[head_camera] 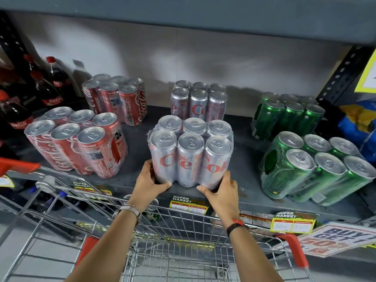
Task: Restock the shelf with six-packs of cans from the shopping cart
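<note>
We hold the silver six-pack low at its front corners, left hand and right hand, fingers curled under and against the shrink wrap, grasping it on both sides. It stands upright at the front of the shelf, in line with the second silver pack behind it, apart from it by a small gap. To finish this step well, we judge it best to slide the pack straight back with even pressure from both hands, keeping it flat so the wrap does not snag, then let go once it sits square. Two red packs stand to the left, two green packs to the right. The shopping cart below shows bare wire; near its far rim something dark and green lies, too hidden to name.
</note>
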Demonstrator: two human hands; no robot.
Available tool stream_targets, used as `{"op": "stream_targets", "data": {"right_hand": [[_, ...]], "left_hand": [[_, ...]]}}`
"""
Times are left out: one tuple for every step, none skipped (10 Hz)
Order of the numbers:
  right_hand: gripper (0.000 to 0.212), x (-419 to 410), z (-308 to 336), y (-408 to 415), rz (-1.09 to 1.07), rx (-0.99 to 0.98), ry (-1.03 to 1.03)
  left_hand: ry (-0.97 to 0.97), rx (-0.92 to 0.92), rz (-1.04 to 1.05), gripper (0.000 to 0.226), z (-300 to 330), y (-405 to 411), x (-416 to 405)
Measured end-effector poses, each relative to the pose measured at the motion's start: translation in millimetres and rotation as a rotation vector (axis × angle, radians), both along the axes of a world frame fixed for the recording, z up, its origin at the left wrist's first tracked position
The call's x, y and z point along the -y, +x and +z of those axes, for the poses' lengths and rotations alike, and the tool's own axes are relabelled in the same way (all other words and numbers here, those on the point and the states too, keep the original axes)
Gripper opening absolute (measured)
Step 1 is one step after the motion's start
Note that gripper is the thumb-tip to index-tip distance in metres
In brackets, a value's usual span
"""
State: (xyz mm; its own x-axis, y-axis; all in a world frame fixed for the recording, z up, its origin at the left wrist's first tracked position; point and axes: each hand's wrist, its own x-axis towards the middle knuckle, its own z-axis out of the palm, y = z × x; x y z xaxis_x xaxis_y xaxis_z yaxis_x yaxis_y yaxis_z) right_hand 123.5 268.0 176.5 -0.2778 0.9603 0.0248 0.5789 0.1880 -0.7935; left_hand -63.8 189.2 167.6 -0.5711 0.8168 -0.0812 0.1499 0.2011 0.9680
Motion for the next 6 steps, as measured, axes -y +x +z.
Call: {"op": "stream_targets", "data": {"right_hand": [[0.073,0,0,1,-0.009,-0.005,0.013],[0.073,1,0,1,-0.013,-0.007,-0.001],[0.071,-1,-1,1,-0.014,-0.012,-0.003],[0.072,1,0,1,-0.027,-0.017,-0.020],[0.075,0,3,1,0.005,-0.026,-0.044],[0.097,6,14,12,0.075,-0.130,-0.094]], "left_hand": [[-0.005,-0.012,-0.020,0.071,1,0,0],[-0.015,-0.018,-0.030,0.070,1,-1,0],[-0.016,-0.029,-0.041,0.069,1,-2,0],[-0.028,-0.046,-0.047,0.066,3,1,2],[-0.057,-0.096,-0.068,0.064,5,3,0],[0.012,-0.186,-0.027,0.075,16,16,14]]}}
